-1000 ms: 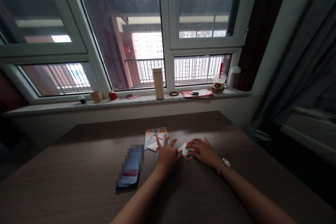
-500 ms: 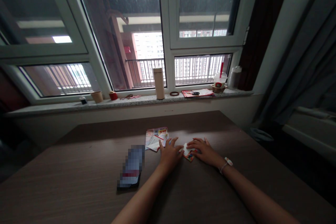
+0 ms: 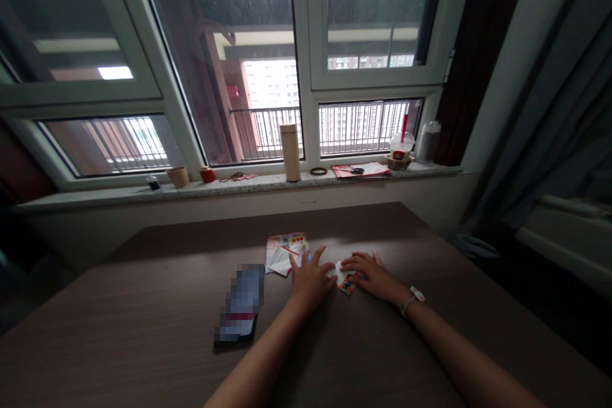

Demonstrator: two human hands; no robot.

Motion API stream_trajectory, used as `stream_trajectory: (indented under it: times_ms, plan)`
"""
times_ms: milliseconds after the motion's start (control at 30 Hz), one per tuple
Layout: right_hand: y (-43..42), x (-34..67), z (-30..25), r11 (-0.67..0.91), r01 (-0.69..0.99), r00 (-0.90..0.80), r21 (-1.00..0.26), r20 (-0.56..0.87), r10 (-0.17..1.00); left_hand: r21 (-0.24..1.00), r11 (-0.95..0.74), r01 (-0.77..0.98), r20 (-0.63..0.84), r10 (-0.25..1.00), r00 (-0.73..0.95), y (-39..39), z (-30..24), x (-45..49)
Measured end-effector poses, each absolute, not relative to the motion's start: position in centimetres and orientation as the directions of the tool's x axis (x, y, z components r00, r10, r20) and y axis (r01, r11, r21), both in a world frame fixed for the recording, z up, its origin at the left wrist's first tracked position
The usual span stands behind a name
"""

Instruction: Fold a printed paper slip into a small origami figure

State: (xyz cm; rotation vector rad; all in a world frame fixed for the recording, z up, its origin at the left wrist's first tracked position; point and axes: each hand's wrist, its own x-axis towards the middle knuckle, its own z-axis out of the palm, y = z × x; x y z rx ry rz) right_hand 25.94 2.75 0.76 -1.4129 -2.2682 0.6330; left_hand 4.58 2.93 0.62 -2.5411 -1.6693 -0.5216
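Observation:
A small folded piece of printed paper [image 3: 346,285], white on top with a colourful lower corner, lies on the table between my hands. My left hand [image 3: 310,277] is open over its left edge, fingers spread, with the thumb side touching the paper. From the right, my right hand [image 3: 375,275] rests with its fingers laid out on the paper; a bracelet is on that wrist. Beyond my left hand, a colourful printed leaflet [image 3: 275,247] lies flat with a folded white paper [image 3: 281,261] on it, both partly covered by my left fingers.
On the brown table [image 3: 157,293], a phone [image 3: 241,303] with a blurred screen lies left of my left arm. Along the windowsill [image 3: 258,186] stand a beige thermos [image 3: 289,153], a paper cup [image 3: 178,176], scissors [image 3: 356,170] on red-edged papers, and a drink cup [image 3: 400,145] with a red straw.
My left hand has shifted very slightly, its fingers a little more spread. My right hand and the folded paper stay nearly in place.

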Motion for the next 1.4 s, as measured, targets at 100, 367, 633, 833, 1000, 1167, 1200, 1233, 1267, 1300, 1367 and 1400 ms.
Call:
stream_trajectory:
  times_ms: [100, 367, 633, 833, 1000, 1167, 1200, 1233, 1267, 1300, 1367, 1400]
  plan:
    - [2.75, 25.89, 0.79, 0.394, 0.728, -0.414, -0.561, 0.099, 0.905, 0.100, -0.428, 0.898, 0.332, 0.866, 0.375, 2.80, 0.81, 4.57]
    - [2.74, 25.78, 0.74, 0.387, 0.737, -0.406, -0.554, 0.095, 0.909, 0.108, -0.456, 0.883, 0.352, 0.848, 0.395, 2.89, 0.76, 4.57]
    - [2.72, 25.76, 0.83, 0.387, 0.729, -0.412, -0.564, 0.091, 0.907, 0.137, -0.449, 0.883, 0.340, 0.858, 0.384, 3.09, 0.49, 4.64]
    - [2.59, 25.73, 0.77, 0.395, 0.734, -0.405, -0.553, 0.110, 0.908, 0.180, -0.444, 0.878, 0.332, 0.867, 0.370, 3.21, 0.07, 4.58]
    - [2.53, 25.78, 0.79, 0.397, 0.738, -0.407, -0.545, 0.110, 0.907, 0.204, -0.447, 0.871, 0.326, 0.870, 0.370, 3.33, 0.15, 4.51]
    - [2.64, 25.79, 0.67, 0.390, 0.744, -0.405, -0.543, 0.098, 0.909, 0.197, -0.456, 0.868, 0.338, 0.863, 0.376, 3.27, 0.61, 4.43]
    - [2.66, 25.78, 0.64, 0.388, 0.745, -0.403, -0.542, 0.099, 0.910, 0.192, -0.459, 0.868, 0.344, 0.860, 0.378, 3.22, 0.71, 4.38]
    - [2.68, 25.78, 0.63, 0.387, 0.747, -0.401, -0.540, 0.098, 0.911, 0.185, -0.463, 0.867, 0.349, 0.856, 0.383, 3.17, 0.81, 4.34]
    - [2.69, 25.77, 0.62, 0.387, 0.749, -0.401, -0.538, 0.097, 0.911, 0.180, -0.467, 0.866, 0.352, 0.852, 0.387, 3.11, 0.90, 4.28]
    - [2.68, 25.77, 0.63, 0.386, 0.751, -0.400, -0.536, 0.097, 0.911, 0.176, -0.469, 0.865, 0.355, 0.850, 0.388, 3.06, 0.97, 4.23]
    - [2.66, 25.76, 0.67, 0.386, 0.754, -0.398, -0.531, 0.098, 0.912, 0.177, -0.469, 0.865, 0.357, 0.850, 0.387, 2.98, 1.03, 4.12]
    - [2.65, 25.76, 0.70, 0.386, 0.755, -0.397, -0.530, 0.099, 0.912, 0.179, -0.467, 0.866, 0.360, 0.850, 0.384, 2.95, 1.03, 4.06]
